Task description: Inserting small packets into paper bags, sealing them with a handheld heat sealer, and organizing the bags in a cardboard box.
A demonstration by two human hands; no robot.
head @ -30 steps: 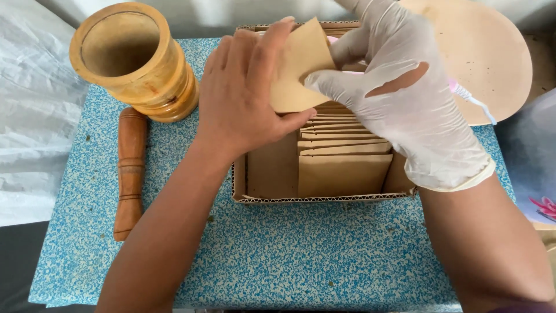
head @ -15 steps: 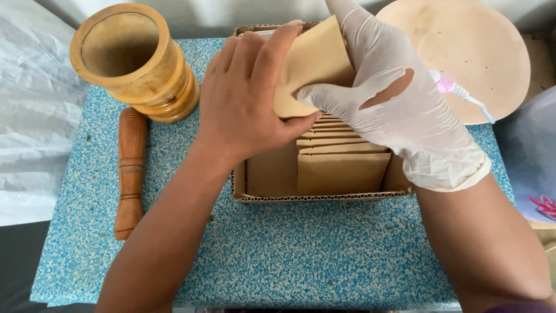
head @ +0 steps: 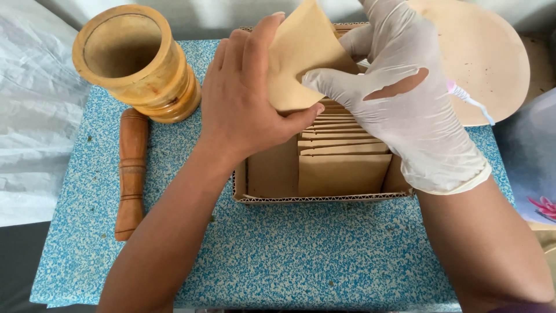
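Higher now than a second ago, the brown paper envelope (head: 301, 58) has come up out of the cardboard box (head: 324, 197) and its top corner reaches nearly to the upper edge of the view, with both hands lifted along with it. What could go wrong, as I judge it: the envelope is thin and held only at its edges, so a tighter squeeze could crease it, and the white glove — already torn open across the back of the right hand (head: 405, 98) — could snag on the box rim or split further. The bare left hand (head: 243, 98) is curled, not spread, fingers lying behind the envelope and thumb pressing its lower edge from the front. The gloved right hand pinches the envelope's right side between thumb and fingers, the rest of the hand loosely arched over the box. Below them a row of similar envelopes stands upright in the box, which sits on the blue-speckled counter (head: 301, 261). A wooden mortar (head: 136, 61) and a pestle (head: 132, 174) lie well to the left — a round wooden board (head: 486, 52) sits behind at the right.
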